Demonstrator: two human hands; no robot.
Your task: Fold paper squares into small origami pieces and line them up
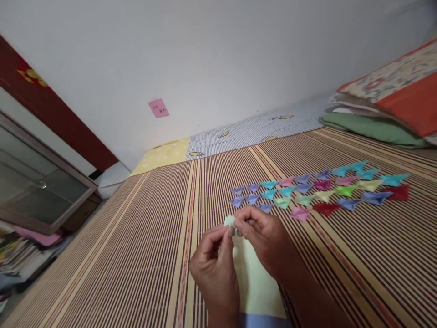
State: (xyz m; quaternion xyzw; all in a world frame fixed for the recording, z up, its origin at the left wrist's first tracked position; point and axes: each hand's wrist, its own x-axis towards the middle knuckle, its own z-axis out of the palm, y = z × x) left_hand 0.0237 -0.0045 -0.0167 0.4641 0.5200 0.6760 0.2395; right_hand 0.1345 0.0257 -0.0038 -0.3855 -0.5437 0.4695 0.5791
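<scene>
Between both hands is a small piece of pale green folded paper point(229, 221). My left hand point(216, 259) pinches its lower edge with thumb and forefinger. My right hand point(261, 239) grips the right side of the same paper, and its fingertips hide part of it. Under the hands lies a pale yellow-green sheet point(257, 282) with a blue strip along its near edge. Beyond my right hand, several folded paper boats in many colours stand in rows on the striped mat, among them a pink one point(300, 214) and a dark red one point(327, 208).
The striped bamboo mat point(136, 246) covers the bed. Folded bedding with an orange and floral cover point(409, 95) and a green cushion point(368, 129) lie at the far right. A pink note point(158, 108) is on the wall. A glass-doored cabinet point(37, 177) stands at the left.
</scene>
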